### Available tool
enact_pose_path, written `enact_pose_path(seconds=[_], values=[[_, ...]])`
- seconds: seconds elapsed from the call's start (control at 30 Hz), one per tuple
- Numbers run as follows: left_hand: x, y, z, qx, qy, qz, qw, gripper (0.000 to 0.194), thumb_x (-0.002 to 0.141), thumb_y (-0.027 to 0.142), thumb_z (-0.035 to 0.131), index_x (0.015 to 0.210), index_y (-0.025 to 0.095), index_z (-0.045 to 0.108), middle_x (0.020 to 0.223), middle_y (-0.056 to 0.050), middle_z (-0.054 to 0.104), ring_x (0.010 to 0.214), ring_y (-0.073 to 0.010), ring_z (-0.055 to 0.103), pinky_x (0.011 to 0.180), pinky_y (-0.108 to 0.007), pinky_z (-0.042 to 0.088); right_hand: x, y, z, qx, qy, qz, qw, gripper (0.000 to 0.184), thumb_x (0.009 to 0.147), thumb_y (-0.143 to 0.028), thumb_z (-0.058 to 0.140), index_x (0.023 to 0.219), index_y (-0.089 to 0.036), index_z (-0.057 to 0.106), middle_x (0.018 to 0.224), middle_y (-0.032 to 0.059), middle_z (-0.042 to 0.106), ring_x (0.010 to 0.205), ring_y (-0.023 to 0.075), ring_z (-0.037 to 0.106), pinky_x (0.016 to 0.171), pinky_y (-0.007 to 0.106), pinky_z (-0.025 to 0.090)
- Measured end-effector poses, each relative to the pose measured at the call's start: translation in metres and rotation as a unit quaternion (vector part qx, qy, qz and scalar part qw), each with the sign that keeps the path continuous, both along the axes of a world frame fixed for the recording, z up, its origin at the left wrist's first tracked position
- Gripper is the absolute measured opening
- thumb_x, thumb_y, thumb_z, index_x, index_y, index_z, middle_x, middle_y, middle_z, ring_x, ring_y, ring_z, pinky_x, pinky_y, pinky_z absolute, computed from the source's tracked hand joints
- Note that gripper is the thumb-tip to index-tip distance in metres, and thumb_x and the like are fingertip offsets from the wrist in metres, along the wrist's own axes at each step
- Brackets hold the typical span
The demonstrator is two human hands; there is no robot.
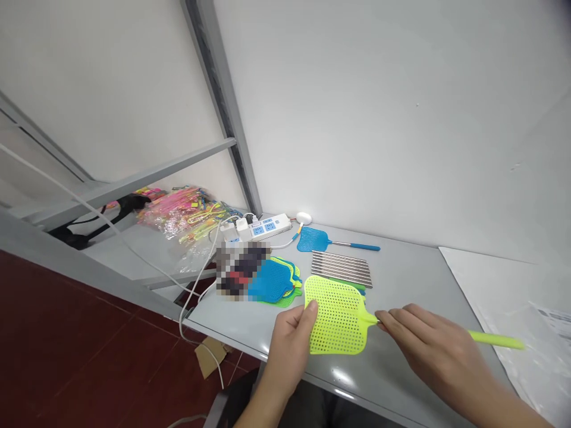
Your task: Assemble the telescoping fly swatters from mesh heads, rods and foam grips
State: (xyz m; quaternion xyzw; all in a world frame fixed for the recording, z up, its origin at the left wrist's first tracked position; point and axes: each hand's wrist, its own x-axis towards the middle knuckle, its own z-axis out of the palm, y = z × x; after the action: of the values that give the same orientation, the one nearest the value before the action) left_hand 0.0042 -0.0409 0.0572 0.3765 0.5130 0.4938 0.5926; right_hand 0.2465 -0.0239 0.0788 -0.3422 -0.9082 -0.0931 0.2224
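Observation:
A yellow-green fly swatter (339,321) is held between both hands over the table's front part. My left hand (292,339) pinches the left edge of its perforated head, thumb on top. Around the metal rod by the neck, my right hand (432,345) is closed; the yellow-green handle sticks out beyond it to the right. Just behind the head lie several metal rods (341,268) side by side, with green and blue ends partly hidden below them. Left of my left hand, blue and green swatter heads (274,282) are stacked. A blue fly swatter (313,240) with rod and handle lies farther back.
A white power strip (270,227) with plugs and cables stands at the back left, near a white round device (304,218). Bagged colourful items (187,214) lie beyond the grey metal frame (223,107). White sheeting (491,285) covers the right side. A blurred patch hides something at left.

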Motion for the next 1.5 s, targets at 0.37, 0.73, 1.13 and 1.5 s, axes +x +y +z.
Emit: enact_pose_path(seconds=[0.37, 0.73, 1.13, 1.5], values=[[-0.013, 0.009, 0.005, -0.1, -0.132, 0.044, 0.985, 0.037, 0.083, 0.045, 0.067, 0.095, 0.01, 0.069, 0.081, -0.007, 0.067, 0.052, -0.0123, 0.054, 0.04, -0.022, 0.041, 0.009, 0.008, 0.0, -0.068, 0.111, -0.095, 0.987, 0.003, 0.095, -0.023, 0.052, 0.094, -0.023, 0.055, 0.079, 0.0014, 0.064, 0.059, 0.0134, 0.058, 0.053, 0.027, 0.04], [-0.037, 0.01, 0.001, -0.096, -0.053, 0.026, 0.994, 0.038, 0.082, 0.049, 0.067, 0.095, 0.014, 0.068, 0.082, -0.006, 0.068, 0.066, -0.018, 0.06, 0.053, -0.026, 0.045, -0.061, 0.025, 0.04, -0.525, 0.189, -0.058, 0.828, 0.022, 0.095, -0.041, 0.05, 0.087, -0.023, 0.059, 0.074, -0.0003, 0.065, 0.066, 0.015, 0.056, 0.057, 0.026, 0.041], [-0.068, -0.003, -0.052, 0.18, 0.324, 0.25, 0.895, 0.008, 0.096, 0.025, 0.047, 0.099, 0.022, 0.053, 0.112, -0.008, 0.053, 0.11, -0.0233, 0.051, 0.095, -0.037, 0.039, -0.118, 0.075, 0.008, -0.139, 0.074, 0.074, 0.985, 0.021, 0.095, -0.018, 0.042, 0.092, -0.023, 0.062, 0.086, 0.0039, 0.066, 0.064, 0.0125, 0.058, 0.053, 0.024, 0.038], [-0.079, 0.014, -0.046, 0.232, 0.449, 0.168, 0.846, 0.023, 0.095, 0.018, 0.047, 0.117, 0.02, 0.054, 0.135, -0.013, 0.048, 0.129, -0.0278, 0.039, 0.105, -0.048, 0.035, -0.16, 0.103, -0.03, -0.125, -0.048, 0.101, 0.986, 0.023, 0.098, -0.02, 0.044, 0.1, -0.021, 0.067, 0.09, 0.0037, 0.067, 0.064, 0.012, 0.063, 0.049, 0.023, 0.034]])
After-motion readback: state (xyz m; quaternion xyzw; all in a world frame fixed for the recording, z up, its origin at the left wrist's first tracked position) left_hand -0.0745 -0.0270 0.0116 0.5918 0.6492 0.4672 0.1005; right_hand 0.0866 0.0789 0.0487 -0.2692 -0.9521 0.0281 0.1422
